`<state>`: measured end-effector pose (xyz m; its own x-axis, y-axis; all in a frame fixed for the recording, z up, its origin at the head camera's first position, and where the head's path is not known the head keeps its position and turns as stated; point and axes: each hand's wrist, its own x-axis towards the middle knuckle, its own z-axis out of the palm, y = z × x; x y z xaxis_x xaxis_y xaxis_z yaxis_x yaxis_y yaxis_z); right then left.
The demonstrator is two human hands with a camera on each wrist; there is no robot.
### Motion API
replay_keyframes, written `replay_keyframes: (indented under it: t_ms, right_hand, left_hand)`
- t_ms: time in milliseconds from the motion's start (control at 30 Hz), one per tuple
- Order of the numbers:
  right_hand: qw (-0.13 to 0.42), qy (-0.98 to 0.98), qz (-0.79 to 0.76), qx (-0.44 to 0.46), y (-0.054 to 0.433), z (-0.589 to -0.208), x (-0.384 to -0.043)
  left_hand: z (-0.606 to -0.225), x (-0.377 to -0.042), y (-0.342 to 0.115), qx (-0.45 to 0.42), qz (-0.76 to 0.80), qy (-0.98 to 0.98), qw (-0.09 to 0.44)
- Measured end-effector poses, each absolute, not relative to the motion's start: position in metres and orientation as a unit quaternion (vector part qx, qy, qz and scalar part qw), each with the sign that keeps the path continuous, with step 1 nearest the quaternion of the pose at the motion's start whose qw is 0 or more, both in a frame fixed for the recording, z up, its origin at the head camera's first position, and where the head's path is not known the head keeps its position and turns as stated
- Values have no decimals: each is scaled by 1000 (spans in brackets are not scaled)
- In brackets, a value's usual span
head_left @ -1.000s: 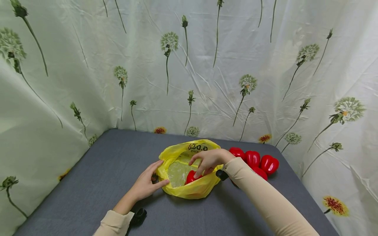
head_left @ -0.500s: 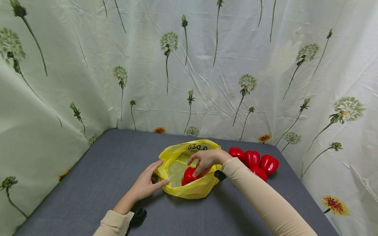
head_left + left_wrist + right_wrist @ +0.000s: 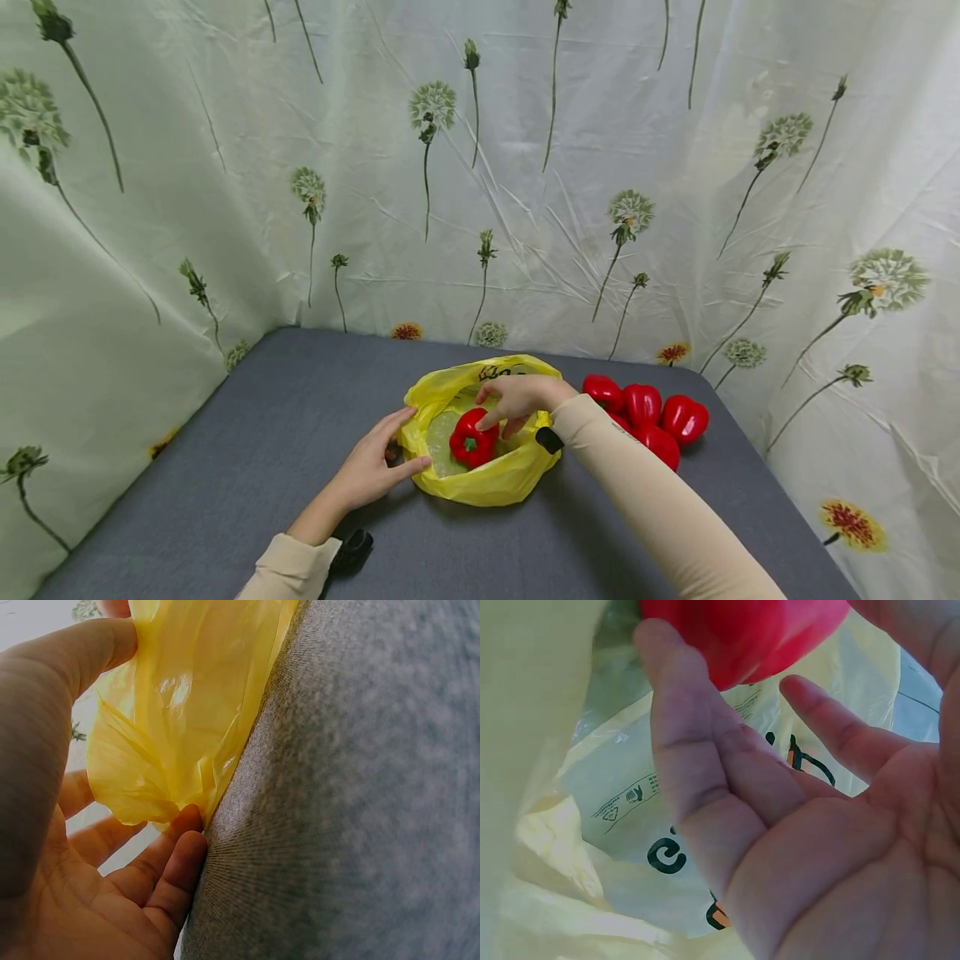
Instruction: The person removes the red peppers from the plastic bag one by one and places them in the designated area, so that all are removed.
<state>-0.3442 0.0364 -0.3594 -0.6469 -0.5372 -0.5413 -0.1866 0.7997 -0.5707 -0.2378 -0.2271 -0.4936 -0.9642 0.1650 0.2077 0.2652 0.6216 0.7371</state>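
In the head view a yellow plastic bag (image 3: 480, 487) stands with its mouth wide. My right hand (image 3: 517, 397) reaches in from above and holds a red bell pepper (image 3: 472, 439), its green stem facing me. The right wrist view shows that pepper (image 3: 750, 637) between thumb and fingers, with printed bag film behind. My left hand (image 3: 371, 467) rests against the bag's left rim, thumb and fingers spread along it. In the left wrist view, the left thumb and fingertips touch the yellow film (image 3: 187, 690); lower fingertips lie by the grey table surface (image 3: 337, 787).
Several red bell peppers (image 3: 684, 419) lie together on the grey table (image 3: 300, 400) right of the bag, partly behind the right forearm. A pale curtain (image 3: 360, 167) printed with dandelions surrounds the back and sides. A black wrist strap (image 3: 352, 552) circles the left wrist.
My right hand has lifted the pepper higher and slightly left inside the bag; much more of it shows, stem included. The left hand and the bag stay nearly still.
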Motion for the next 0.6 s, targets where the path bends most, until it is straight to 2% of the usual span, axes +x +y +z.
replay_keyframes:
  t_ms: [267,467,600]
  right_hand:
    - [346,889,-221,-201,33,-362,-348]
    - [302,890,-209,-270,32,-360,-349]
    - [318,863,-251,-301,33,-360,-352]
  left_hand:
    - [-492,-237,-227,-121,-421,-897,56]
    - [-492,-237,-227,-120,-422,-897,55]
    - [-492,-237,-227,-120,-422,-897,57]
